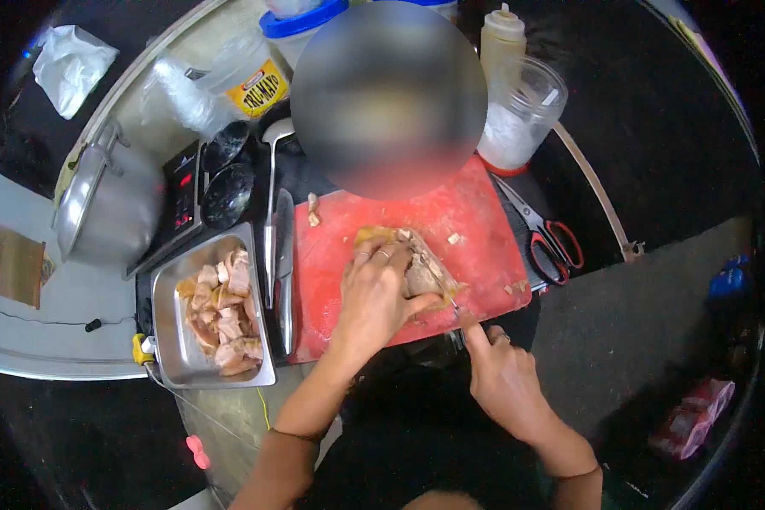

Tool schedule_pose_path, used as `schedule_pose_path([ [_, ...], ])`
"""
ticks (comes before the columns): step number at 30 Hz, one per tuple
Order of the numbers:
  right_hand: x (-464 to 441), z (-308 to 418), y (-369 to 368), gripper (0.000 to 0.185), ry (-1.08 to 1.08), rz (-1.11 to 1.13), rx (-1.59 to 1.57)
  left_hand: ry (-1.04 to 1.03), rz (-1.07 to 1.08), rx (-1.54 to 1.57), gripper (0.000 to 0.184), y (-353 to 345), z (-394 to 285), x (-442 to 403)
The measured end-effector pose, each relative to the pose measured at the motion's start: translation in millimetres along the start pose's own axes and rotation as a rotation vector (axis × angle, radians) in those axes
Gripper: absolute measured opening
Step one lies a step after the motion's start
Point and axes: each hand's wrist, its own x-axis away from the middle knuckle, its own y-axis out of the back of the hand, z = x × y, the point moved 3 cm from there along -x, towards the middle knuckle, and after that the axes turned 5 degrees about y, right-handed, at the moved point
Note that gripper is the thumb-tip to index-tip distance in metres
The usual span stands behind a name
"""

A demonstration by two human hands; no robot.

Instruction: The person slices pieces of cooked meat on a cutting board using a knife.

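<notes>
On a red cutting board (497, 234) lies a pale slab of cooked-looking meat (420, 279) with yellowish skin at its edge. My left hand (376, 293) presses on it from the left, fingers bent over its top and the thumb stretched along the near side. A knife (438, 279) is in my right hand (503, 374), its narrow blade slanting across the meat close to my left fingertips. Small cut bits lie around the slab, and a few scraps (314, 210) rest near the board's far left corner. Most of the knife's handle is hidden by my fingers.
Left of the board are a second knife (286, 280), a ladle (270, 212) and a metal tray (172, 348) of meat chunks. Scissors (542, 238) lie at the right. Behind stand a jar (527, 98), a squeeze bottle (503, 42) and a mayo tub (255, 89). A pot (115, 204) stands far left.
</notes>
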Motion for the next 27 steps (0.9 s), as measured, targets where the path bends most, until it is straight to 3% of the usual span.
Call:
schedule_pose_path([
  [7, -32.7, 2.9, -5.7, 0.044, 0.036, 0.006, -0.006, 0.008, 0.046, -0.017, 0.061, -0.6, 0.1, 0.6],
  [27, -24.6, 5.5, -11.7, 0.036, 0.043, -0.003, 0.097, -0.071, -0.028, 0.032, 0.061, 2.9, 4.4, -0.2],
])
